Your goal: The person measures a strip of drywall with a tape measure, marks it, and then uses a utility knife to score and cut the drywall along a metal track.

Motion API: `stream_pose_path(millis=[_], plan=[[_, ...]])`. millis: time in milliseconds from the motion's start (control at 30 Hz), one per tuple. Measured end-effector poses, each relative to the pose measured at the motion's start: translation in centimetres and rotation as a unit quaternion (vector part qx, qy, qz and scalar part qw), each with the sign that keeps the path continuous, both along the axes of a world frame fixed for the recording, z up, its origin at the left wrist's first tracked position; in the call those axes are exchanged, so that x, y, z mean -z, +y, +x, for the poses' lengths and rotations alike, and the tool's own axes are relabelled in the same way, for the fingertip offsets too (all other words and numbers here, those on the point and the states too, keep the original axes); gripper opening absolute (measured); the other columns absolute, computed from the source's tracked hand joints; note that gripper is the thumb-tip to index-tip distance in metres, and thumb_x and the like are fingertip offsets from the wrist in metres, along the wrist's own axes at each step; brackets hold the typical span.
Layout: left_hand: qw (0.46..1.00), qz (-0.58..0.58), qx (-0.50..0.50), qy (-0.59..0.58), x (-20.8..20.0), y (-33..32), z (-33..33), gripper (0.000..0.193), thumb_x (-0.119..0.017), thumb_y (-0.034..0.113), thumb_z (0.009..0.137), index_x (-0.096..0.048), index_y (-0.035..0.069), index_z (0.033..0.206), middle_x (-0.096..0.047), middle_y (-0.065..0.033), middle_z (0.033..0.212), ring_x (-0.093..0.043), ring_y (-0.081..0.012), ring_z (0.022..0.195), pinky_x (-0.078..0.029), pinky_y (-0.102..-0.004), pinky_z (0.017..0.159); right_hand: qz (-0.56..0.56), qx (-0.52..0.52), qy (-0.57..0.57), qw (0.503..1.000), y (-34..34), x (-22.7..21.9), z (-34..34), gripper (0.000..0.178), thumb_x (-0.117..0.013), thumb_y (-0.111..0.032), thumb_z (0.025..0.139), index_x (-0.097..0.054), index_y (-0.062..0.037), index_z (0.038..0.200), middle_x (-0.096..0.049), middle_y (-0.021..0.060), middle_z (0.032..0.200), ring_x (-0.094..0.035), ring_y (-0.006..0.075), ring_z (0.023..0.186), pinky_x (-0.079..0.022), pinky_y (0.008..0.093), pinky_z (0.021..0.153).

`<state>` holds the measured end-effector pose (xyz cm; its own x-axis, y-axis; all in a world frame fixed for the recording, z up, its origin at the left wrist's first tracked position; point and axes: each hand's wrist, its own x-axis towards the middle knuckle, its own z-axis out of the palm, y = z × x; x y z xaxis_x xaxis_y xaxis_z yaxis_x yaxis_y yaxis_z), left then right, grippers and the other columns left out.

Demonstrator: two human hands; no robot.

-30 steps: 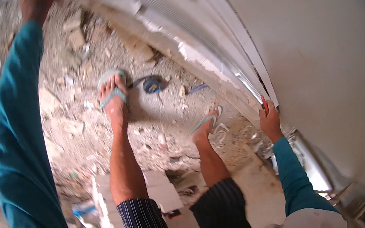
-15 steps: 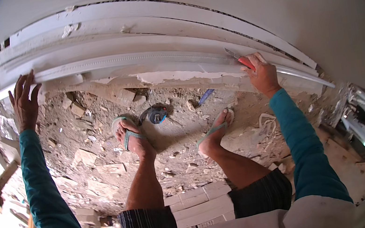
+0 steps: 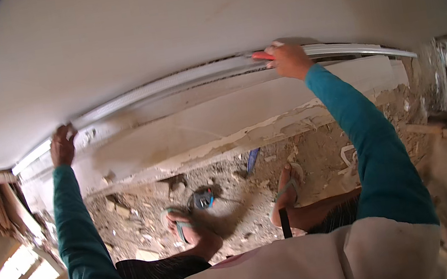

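A long pale metal strip (image 3: 180,82) runs along the lower edge of a big white wall panel (image 3: 189,23). My left hand (image 3: 62,145) grips the strip near its left end, fingers curled on it. Far to the right, my right hand (image 3: 288,59) presses against the strip and holds a red tool (image 3: 263,56), whose tip points left along the strip. Both arms wear teal sleeves and reach upward. Below the strip is a rough white ledge with broken plaster (image 3: 222,134).
My feet in flip-flops (image 3: 181,226) stand on a rubble-strewn floor (image 3: 132,222). A small blue and black object (image 3: 203,199) lies between them, and a blue stick (image 3: 253,161) lies near the wall. Wooden boards (image 3: 2,207) lean at the left. Clutter sits at the far right.
The view has swung up toward the wall. The strip, seen steep and then curved, now lies nearly level; both hands stay on it, the right one still holding the red tool.
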<state>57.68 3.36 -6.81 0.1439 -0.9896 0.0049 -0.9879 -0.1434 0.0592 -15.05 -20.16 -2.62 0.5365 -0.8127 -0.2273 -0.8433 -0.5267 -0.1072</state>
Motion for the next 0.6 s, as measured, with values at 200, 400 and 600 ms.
stream_pose_path(millis=[200,400,600], plan=[[0.992,0.01,0.031,-0.122,-1.5,-0.7,-7.8,0.06,-0.077,0.032,0.093,-0.056,0.015,0.147,-0.055,-0.0181,0.148,-0.057,-0.0378,0.13,-0.052,-0.0469,0.103,-0.026,0.011,-0.024,0.999,1.5,0.1,-1.2,0.035,-0.071,-0.039,0.094,-0.07,-0.0103,0.115,-0.067,0.0173,0.118,-0.07,0.039,0.101,-0.056,0.0543,0.085],[0.963,0.065,0.238,0.112,-6.2,2.1,-24.5,0.092,-0.089,0.043,0.076,-0.05,0.01,0.152,-0.05,-0.0196,0.155,-0.048,-0.0412,0.141,-0.04,-0.058,0.115,0.04,-0.051,-0.063,0.996,4.8,-3.0,-2.5,0.045,-0.071,-0.044,0.093,-0.069,-0.0086,0.121,-0.064,0.0188,0.128,-0.07,0.039,0.103,-0.056,0.054,0.087],[0.951,0.167,0.257,0.031,-8.3,6.1,-33.0,0.122,-0.095,0.046,0.064,-0.031,0.025,0.165,-0.019,-0.0212,0.171,-0.023,-0.0462,0.156,-0.026,-0.0693,0.118,0.089,-0.122,-0.021,0.988,12.1,-4.1,-5.6,0.107,-0.087,-0.057,0.072,-0.044,-0.0044,0.154,-0.04,0.0248,0.158,-0.069,0.0376,0.114,-0.055,0.0489,0.094]])
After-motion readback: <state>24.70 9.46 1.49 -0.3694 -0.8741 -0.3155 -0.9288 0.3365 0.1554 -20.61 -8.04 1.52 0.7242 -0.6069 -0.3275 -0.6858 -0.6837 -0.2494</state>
